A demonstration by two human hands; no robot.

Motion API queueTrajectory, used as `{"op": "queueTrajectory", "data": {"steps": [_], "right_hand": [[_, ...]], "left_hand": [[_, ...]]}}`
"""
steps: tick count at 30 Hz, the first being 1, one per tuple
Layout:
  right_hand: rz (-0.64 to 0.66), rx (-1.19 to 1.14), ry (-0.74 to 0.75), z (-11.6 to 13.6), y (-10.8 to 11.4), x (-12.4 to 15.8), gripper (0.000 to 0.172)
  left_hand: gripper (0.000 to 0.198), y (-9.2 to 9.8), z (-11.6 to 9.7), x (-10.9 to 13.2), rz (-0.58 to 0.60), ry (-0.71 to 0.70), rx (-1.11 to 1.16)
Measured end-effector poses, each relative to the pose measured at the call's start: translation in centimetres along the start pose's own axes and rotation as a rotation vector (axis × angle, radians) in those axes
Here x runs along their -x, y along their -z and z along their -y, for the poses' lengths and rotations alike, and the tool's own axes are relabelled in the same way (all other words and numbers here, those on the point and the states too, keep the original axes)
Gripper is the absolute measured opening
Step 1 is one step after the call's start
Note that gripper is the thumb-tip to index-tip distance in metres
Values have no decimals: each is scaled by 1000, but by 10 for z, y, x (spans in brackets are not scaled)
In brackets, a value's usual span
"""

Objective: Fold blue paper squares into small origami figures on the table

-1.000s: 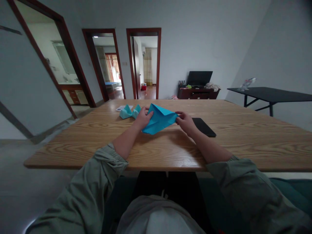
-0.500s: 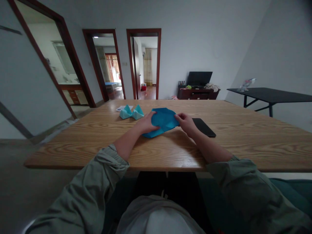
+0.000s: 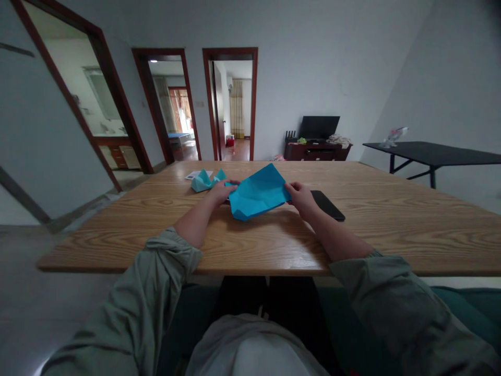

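Observation:
A sheet of bright blue folding paper [image 3: 258, 192], creased and partly folded, is held up just above the wooden table [image 3: 117, 245]. My left hand [image 3: 222, 192] pinches its left corner between fingers and thumb. My right hand [image 3: 300, 200] grips its right edge. Just beyond my left hand sits a pale teal folded paper model [image 3: 202, 181] with pointed peaks, its right end close to my fingers. A black tablet [image 3: 327, 205] lies flat on the table, just past my right hand.
A white card [image 3: 198, 175] lies behind the teal model. A dark side table [image 3: 430, 154] stands at the right, and a low cabinet [image 3: 317, 152] with a monitor stands by the far wall. Doorways open at the back left.
The blue paper has opened out from a rounded bunch into a flatter, angular sheet. My left hand has slid to its left corner, and my right hand now holds its right edge.

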State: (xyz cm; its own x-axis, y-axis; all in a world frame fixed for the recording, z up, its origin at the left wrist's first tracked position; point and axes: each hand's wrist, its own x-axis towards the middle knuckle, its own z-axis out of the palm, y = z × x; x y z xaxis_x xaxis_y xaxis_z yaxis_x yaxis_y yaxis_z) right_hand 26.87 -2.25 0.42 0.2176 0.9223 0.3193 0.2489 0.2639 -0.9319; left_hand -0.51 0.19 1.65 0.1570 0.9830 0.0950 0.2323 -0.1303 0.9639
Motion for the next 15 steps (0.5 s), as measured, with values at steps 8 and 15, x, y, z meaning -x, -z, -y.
{"op": "queueTrajectory", "data": {"steps": [8, 15], "right_hand": [[-38, 101, -55, -2, 3, -3, 22], [-141, 287, 34, -6, 9, -5, 30]], "left_hand": [[32, -3, 5, 5, 108, -270, -1013], [50, -21, -20, 29, 516, -304, -847]]}}
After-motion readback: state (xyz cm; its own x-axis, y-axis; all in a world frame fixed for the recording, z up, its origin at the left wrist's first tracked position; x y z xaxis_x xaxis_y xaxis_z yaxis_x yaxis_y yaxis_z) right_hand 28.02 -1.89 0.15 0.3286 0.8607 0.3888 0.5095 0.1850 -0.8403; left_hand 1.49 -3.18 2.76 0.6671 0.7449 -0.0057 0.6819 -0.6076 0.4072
